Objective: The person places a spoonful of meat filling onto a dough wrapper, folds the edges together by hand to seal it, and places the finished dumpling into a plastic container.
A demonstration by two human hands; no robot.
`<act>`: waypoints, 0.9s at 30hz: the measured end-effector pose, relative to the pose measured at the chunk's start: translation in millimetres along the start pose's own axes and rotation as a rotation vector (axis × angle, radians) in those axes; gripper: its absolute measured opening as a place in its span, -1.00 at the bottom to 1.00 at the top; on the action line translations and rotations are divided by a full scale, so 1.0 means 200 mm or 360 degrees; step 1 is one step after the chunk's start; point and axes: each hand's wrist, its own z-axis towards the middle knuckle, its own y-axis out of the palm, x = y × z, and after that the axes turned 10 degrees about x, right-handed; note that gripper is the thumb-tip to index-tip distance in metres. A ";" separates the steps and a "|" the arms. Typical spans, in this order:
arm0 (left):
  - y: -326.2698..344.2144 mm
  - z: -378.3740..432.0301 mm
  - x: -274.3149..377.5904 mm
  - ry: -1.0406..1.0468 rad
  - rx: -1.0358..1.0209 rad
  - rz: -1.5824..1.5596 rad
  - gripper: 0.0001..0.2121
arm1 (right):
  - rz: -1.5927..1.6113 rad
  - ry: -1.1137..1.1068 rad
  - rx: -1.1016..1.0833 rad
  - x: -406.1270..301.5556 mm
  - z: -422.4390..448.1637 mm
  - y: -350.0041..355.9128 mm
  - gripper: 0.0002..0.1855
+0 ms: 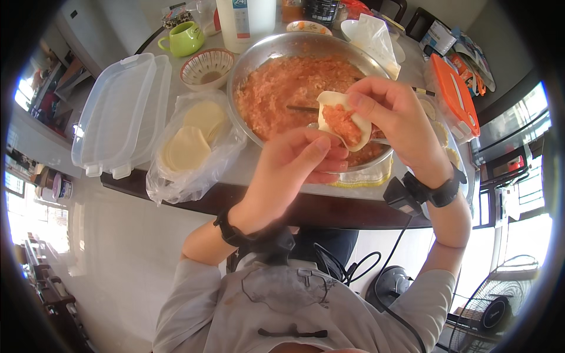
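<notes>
A round dumpling wrapper (323, 128) with a lump of pinkish minced filling (342, 124) on it is held above a large steel bowl (245, 59). My right hand (393, 110) pinches its upper right edge between thumb and fingers. At its lower left edge, the fingers of my left hand (300, 161) support it, the thumb lying to one side. More minced filling (282, 92) fills much of the bowl, and a dark chopstick (302, 108) rests in it. Stacked wrappers (187, 148) lie in an open clear plastic bag (216, 163) left of the bowl.
Clear plastic lids (117, 110), a patterned bowl (207, 68) and a green mug (183, 39) stand left. Right are an orange-lidded container (454, 97) and several shaped dumplings (439, 132), partly hidden by my arm. A cloth (366, 176) lies below the steel bowl. A cable (399, 238) hangs from my right wrist.
</notes>
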 end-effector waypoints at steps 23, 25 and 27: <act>0.06 0.01 0.02 -0.0037 -0.0035 -0.0469 -0.67 | 0.1064 0.0379 0.0077 0.01 -0.03 0.04 -0.81; 0.06 0.00 0.01 0.0144 0.0090 -0.0350 -0.67 | 0.1048 0.0393 0.0035 0.01 -0.03 0.03 -0.81; 0.06 -0.01 0.02 0.0215 0.0114 -0.0289 -0.68 | 0.1061 0.0429 -0.0081 0.02 -0.03 0.02 -0.82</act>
